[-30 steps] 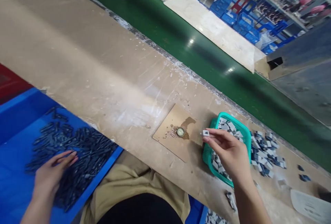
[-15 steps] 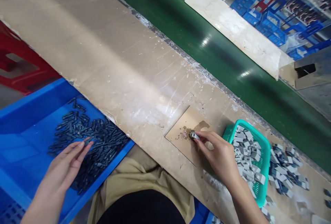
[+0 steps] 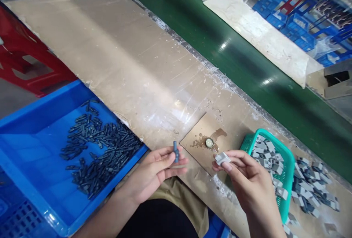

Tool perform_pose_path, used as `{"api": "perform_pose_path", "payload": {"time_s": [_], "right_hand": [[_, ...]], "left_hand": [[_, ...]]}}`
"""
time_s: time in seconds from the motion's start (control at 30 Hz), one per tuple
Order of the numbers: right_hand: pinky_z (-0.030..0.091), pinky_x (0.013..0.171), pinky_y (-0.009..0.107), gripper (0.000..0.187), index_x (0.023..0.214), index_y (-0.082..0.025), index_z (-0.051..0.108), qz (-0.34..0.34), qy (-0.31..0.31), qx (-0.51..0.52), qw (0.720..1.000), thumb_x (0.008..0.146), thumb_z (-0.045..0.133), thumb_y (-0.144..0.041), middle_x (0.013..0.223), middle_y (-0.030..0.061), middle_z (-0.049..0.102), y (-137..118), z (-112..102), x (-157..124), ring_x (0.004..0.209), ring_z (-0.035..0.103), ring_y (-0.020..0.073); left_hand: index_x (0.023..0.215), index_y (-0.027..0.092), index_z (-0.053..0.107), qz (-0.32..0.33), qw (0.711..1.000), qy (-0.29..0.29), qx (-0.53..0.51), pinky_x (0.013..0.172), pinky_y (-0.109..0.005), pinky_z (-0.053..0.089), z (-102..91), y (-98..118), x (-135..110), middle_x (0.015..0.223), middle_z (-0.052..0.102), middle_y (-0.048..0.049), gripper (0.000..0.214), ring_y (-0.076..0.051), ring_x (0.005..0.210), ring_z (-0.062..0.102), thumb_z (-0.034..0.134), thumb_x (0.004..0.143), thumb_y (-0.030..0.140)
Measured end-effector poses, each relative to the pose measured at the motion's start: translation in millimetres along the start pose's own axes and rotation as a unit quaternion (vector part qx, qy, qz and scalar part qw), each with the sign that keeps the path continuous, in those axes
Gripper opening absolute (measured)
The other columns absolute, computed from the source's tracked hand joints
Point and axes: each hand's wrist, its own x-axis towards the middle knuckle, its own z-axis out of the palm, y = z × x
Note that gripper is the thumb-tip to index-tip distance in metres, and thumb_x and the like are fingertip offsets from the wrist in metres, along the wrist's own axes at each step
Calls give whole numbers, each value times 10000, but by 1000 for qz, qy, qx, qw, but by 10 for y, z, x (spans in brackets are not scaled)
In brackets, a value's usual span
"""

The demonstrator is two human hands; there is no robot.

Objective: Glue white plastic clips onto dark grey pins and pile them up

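Observation:
Between the thumb and fingers of my left hand point(image 3: 159, 172) a small dark blue-grey plastic part point(image 3: 175, 151) stands upright, slim with a wider middle. My right hand point(image 3: 244, 175) pinches a light grey block-shaped plastic piece point(image 3: 222, 158). The two pieces are apart, at about the same height over the table's near edge. Just beyond my right hand, a small round cap of clear liquid point(image 3: 209, 142) sits on a square of brown cardboard point(image 3: 198, 131), with wet splashes around it.
A blue bin point(image 3: 44, 131) at the left holds many dark parts point(image 3: 110, 150). At the right stands a green basket point(image 3: 288, 179) of grey blocks, beside a pile of two-tone pieces point(image 3: 310, 186). A green conveyor belt point(image 3: 220, 44) runs beyond the table point(image 3: 110, 55); a red stool point(image 3: 30, 55) is far left.
My left hand has come right, out of the blue bin, with a dark part. My right hand has drawn the grey block back from the liquid cap toward me.

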Motion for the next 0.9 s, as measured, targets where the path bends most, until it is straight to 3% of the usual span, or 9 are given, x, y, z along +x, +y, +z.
{"api": "perform_pose_path", "payload": {"time_s": [0.13, 0.33, 0.4, 0.47, 0.53, 0.67, 0.77, 0.9], "right_hand": [[567, 621, 211, 193, 892, -212, 683, -9, 15, -21, 1000, 719, 766, -232, 764, 58, 716, -27, 127, -122, 658, 689, 164], [562, 629, 181, 187, 886, -209, 687, 6, 6, -34, 999, 716, 767, -218, 766, 42, 710, -45, 185, -156, 665, 684, 137], [558, 629, 189, 169, 881, -201, 680, 36, -16, -14, 999, 735, 756, -236, 753, 45, 707, -54, 170, -146, 656, 679, 135], [552, 619, 199, 156, 858, -193, 673, 72, -35, 19, 997, 742, 753, -257, 719, 41, 698, -78, 155, -142, 632, 669, 132], [545, 610, 208, 156, 819, -181, 667, 109, -52, 59, 991, 738, 757, -280, 677, 35, 682, -120, 147, -147, 601, 652, 125], [533, 607, 223, 185, 757, -163, 649, 199, -93, 134, 966, 721, 773, -296, 657, 27, 660, -213, 170, -178, 594, 638, 120], [528, 605, 223, 191, 749, -164, 639, 230, -82, 166, 955, 711, 784, -282, 646, 15, 652, -236, 201, -193, 596, 635, 116], [528, 605, 205, 161, 767, -153, 643, 245, -130, 178, 944, 743, 765, -256, 649, 25, 667, -213, 189, -194, 602, 638, 104]], "left_hand": [[920, 103, 691, 21, 1000, -17, 9, 723, -136, 526, 149, -120, 147, 904, 683, -86, 169, -98, 831, 645, 694, 780, 198], [774, 105, 722, 35, 999, -4, 9, 729, -173, 564, 230, -228, 200, 808, 699, -60, 188, -114, 754, 662, 800, 654, 227], [742, 127, 729, 84, 995, 6, 47, 708, -193, 582, 233, -256, 196, 792, 710, -53, 156, -139, 753, 677, 809, 633, 204], [733, 160, 739, 186, 974, 18, 128, 700, -172, 581, 228, -286, 195, 788, 719, -37, 76, -135, 757, 685, 764, 670, 127], [747, 198, 741, 333, 914, 26, 229, 721, -141, 573, 213, -320, 204, 801, 724, -8, 184, -110, 773, 689, 682, 720, 26], [817, 191, 711, 590, 737, 6, 329, 755, -206, 610, 192, -381, 256, 884, 720, 9, 317, -132, 828, 695, 652, 683, -90], [838, 121, 680, 685, 648, -24, 332, 727, -234, 629, 201, -383, 289, 892, 708, -24, 242, -163, 848, 695, 673, 680, -63], [870, 74, 666, 721, 556, -58, 410, 751, -201, 622, 188, -269, 241, 884, 703, -49, 162, -167, 926, 680, 678, 721, 10]]}}
